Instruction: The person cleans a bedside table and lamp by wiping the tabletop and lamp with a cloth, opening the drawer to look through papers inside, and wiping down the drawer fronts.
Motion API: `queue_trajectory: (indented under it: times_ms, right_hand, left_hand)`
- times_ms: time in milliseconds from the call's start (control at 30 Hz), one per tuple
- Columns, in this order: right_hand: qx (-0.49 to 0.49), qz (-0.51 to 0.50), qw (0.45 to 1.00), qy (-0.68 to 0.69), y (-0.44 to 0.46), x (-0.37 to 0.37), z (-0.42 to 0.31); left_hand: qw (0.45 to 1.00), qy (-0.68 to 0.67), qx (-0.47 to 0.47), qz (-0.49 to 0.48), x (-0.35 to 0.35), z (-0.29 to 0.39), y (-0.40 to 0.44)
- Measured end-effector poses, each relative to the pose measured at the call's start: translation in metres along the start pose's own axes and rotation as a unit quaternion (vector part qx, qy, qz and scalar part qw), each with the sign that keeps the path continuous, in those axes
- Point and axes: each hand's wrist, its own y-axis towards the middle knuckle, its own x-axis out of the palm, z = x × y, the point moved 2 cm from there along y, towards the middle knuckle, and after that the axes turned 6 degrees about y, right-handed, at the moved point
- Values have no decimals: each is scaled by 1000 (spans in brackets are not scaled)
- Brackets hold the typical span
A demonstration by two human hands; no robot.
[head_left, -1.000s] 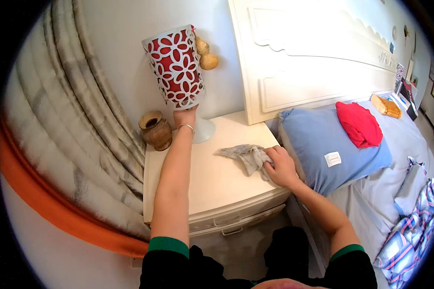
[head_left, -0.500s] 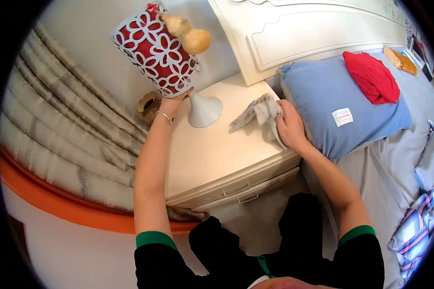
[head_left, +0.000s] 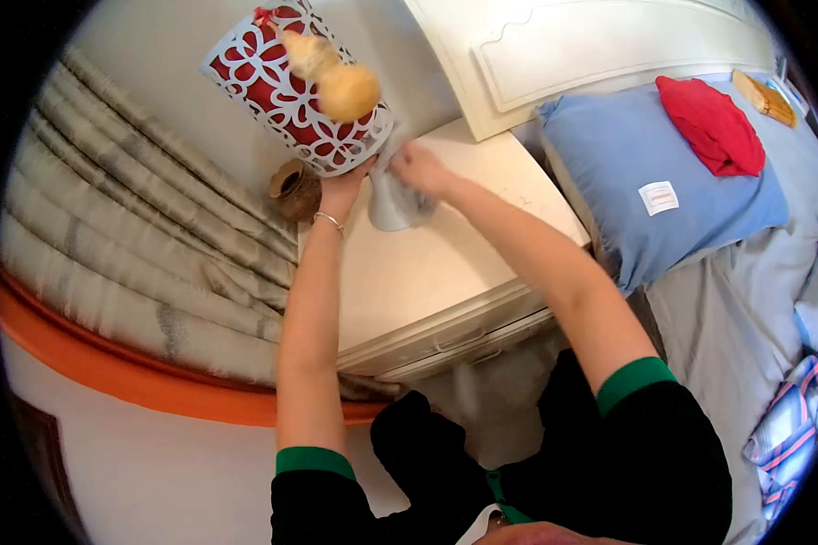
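Observation:
A table lamp (head_left: 341, 141) with a white flower-cutout shade over red stands on the cream nightstand (head_left: 427, 282). A tan gourd (head_left: 347, 91) with a red tie hangs against its shade. Just under the shade, my left hand (head_left: 347, 186) is closed around the lamp's neck, its fingers partly hidden. My right hand (head_left: 420, 171), blurred by motion, is closed at the lamp's stem, above the flared grey base (head_left: 395, 216). A pale grey cloth (head_left: 388, 150) shows as a smear between that hand and the stem, mostly hidden.
A brown woven-looking pot (head_left: 293, 189) sits behind my left wrist, beside the curtain (head_left: 164, 236). On the right, a blue pillow (head_left: 600, 173) carries a red cloth (head_left: 713, 127); a wooden brush-like object (head_left: 765, 98) lies beyond. The white headboard (head_left: 563, 68) borders the nightstand.
My right hand has moved left from the nightstand's right edge to the lamp's stem, taking the cloth along. My left hand stays on the lamp. The view has shifted slightly.

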Motion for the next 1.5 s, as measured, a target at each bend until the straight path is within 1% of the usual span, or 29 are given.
queue_trajectory:
  times_ms: [67, 100, 133, 233, 300, 333, 400, 500, 533, 567, 633, 700, 767, 800, 833, 900, 933, 967, 1000, 1033, 1100, 1133, 1167, 1200, 1233, 1300, 1400, 1467, 1500]
  right_hand:
    - [-3, -10, 991, -133, -12, 27, 12]
    - [0, -15, 991, -132, -14, 26, 15]
    - [-30, -42, 986, -157, -18, 18, 16]
    - [-99, -53, 965, -238, -51, -8, 14]
    - [-138, -157, 918, -338, -68, -24, 6]
    - [-140, -160, 916, -341, -75, -34, -3]
    - [-201, -339, 858, -329, -91, -44, -20]
    - [-171, -382, 877, -235, -78, -49, -29]
    - [-193, -292, 905, -243, -70, -45, -30]
    - [-198, -293, 903, -244, -65, -36, -31]
    - [-201, -83, 922, -319, -50, -20, -33]
    - [-227, -82, 920, -308, -62, -2, -15]
    - [-247, -199, 901, -296, -79, -1, -9]
    - [-246, -256, 881, -312, -88, -5, -14]
    - [-246, -258, 880, -316, -91, -12, -22]
    - [-110, -345, 890, -278, -87, -22, -37]
    - [-104, -308, 910, -257, -87, -28, -53]
    - [-163, -262, 921, -236, -83, -33, -73]
    - [-219, -218, 927, -212, -80, -37, -99]
    - [-303, -153, 922, -189, -72, -36, -129]
    - [-441, -40, 882, -164, -50, -29, -197]
    - [-498, 5, 851, -166, -36, -23, -229]
    - [-555, 63, 807, -191, -19, -13, -254]
    - [-607, 119, 756, -214, -5, -2, -269]
    - [-607, 117, 756, -215, 7, 10, -271]
    - [-526, 52, 772, -354, 23, 28, -266]
    - [-544, 84, 746, -376, 13, 36, -217]
    - [-462, 44, 777, -425, -9, 26, -175]
    - [-365, 1, 839, -404, -15, 19, -145]
  left_hand:
    - [999, -3, -44, -30, -1, 26, -3]
    - [995, -13, -87, -55, -1, 33, -7]
    - [997, 77, 4, -1, -1, 22, -1]
    - [999, 47, 2, 16, 0, 0, 3]
    - [1000, 17, -6, 10, 3, -7, 3]
    - [1000, -12, -10, 26, 5, -4, 2]
    - [995, -78, -32, 51, 9, 0, -3]
    - [989, -124, -15, 76, 12, 2, -4]
    - [990, -120, -18, 79, 12, 4, -6]
    - [989, -119, -15, 84, 9, 6, -9]
    - [972, -233, -42, 16, 10, -6, -9]
    - [987, -152, -30, 30, 9, -6, -3]
    - [997, -52, -14, 58, 11, 4, -8]
    - [996, -53, -65, 39, 13, -11, -3]
    - [995, -57, -65, 41, 14, -10, -5]
    - [994, -92, -22, 51, 15, -5, -6]
    - [993, -98, 1, 73, 18, -13, -5]
    - [991, -101, 8, 82, 17, -21, 0]
    - [980, -191, -48, 39, 19, -40, 4]
    - [990, -123, 54, -33, 15, -23, 2]
    - [949, -26, 279, -146, 6, 13, -3]
    - [988, 16, 149, -29, 14, 12, -10]
    - [994, 57, 12, 88, 16, 8, -16]
    - [994, 9, 37, 100, 25, -21, -6]
    - [994, 6, 35, 101, 25, -17, -9]
    - [995, 50, -22, 85, 19, 4, -19]
    - [985, 147, -56, 77, 9, 35, -27]
    - [990, 111, -56, 72, 13, 9, -18]
    - [993, 80, -57, 65, 18, -10, -13]
